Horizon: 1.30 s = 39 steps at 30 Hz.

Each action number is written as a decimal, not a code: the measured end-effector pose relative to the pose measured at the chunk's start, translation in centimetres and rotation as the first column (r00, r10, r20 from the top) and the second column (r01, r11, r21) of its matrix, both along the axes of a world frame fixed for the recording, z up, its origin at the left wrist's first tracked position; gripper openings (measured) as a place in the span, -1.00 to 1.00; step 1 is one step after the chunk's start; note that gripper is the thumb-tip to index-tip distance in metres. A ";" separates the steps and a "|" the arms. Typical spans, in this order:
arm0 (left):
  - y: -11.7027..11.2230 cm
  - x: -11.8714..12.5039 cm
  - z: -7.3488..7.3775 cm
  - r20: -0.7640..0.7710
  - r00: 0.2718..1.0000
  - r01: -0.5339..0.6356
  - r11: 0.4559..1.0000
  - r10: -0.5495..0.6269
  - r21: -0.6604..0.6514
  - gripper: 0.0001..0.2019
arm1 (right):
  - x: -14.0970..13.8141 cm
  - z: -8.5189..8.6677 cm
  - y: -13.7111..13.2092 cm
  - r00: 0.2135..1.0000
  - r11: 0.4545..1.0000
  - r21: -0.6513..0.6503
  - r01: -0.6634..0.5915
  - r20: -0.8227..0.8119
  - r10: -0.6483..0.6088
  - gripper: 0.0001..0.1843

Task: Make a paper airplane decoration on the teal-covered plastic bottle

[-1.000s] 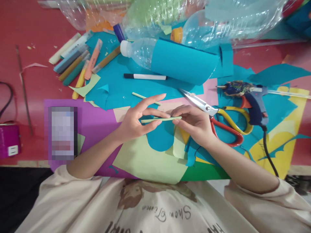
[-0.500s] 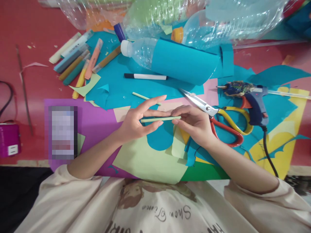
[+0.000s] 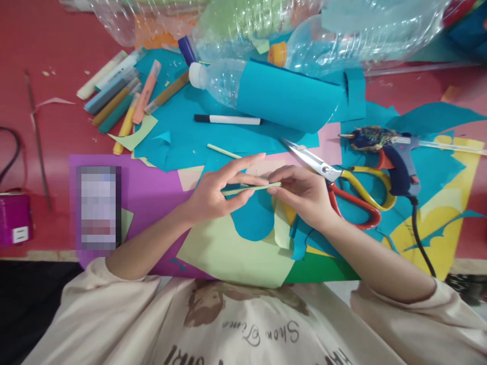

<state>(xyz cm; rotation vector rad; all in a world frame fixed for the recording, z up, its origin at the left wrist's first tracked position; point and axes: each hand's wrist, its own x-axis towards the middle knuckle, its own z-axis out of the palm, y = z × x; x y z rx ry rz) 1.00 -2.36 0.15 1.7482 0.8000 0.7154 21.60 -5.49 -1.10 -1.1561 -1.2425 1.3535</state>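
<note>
A narrow pale green paper strip (image 3: 262,187) stretches between my two hands over the paper sheets. My right hand (image 3: 306,195) pinches its right end between thumb and fingertips. My left hand (image 3: 218,190) has its thumb and a finger on the strip, with the index finger raised clear of it. The strip's left end runs in against my left palm. Behind my left fingers lies a similar pale green strip (image 3: 222,150), partly covered by them. A blue paper piece (image 3: 253,223) with a rounded edge lies below the hands, on a pale green sheet (image 3: 228,253).
Scissors (image 3: 327,172) and a glue gun (image 3: 399,157) lie to the right. A bottle wrapped in blue paper (image 3: 285,94) and a black-capped marker (image 3: 232,120) lie beyond the hands. Several markers (image 3: 114,96) and a phone (image 3: 99,208) are on the left; larger clear bottles (image 3: 357,40) fill the back.
My left thumb and fingers have closed in slightly on the strip, and its right end has tilted up a little. My left index finger now covers more of the strip behind.
</note>
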 end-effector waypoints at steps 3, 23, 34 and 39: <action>0.2 -0.1 -0.1 0.034 0.999 0.014 1.000 -0.014 -0.020 -0.44 | 0.0 0.1 0.0 1.000 1.000 -0.017 0.011 -0.005 -0.011 -0.74; 1.0 0.3 1.1 -0.292 0.941 -0.196 0.978 0.170 -0.064 -0.72 | 0.1 0.0 -0.1 0.999 0.999 -0.010 0.046 -0.029 -0.046 -0.74; 0.9 0.5 1.3 -0.328 0.932 -0.188 0.979 0.153 -0.076 -0.74 | 0.2 0.3 0.2 0.999 0.999 0.046 0.022 -0.042 -0.020 -0.95; 1.1 0.4 1.2 -0.317 0.936 -0.181 0.981 0.151 -0.067 -0.72 | 0.8 0.4 0.7 0.977 0.999 -0.038 -0.017 -0.214 0.009 -0.85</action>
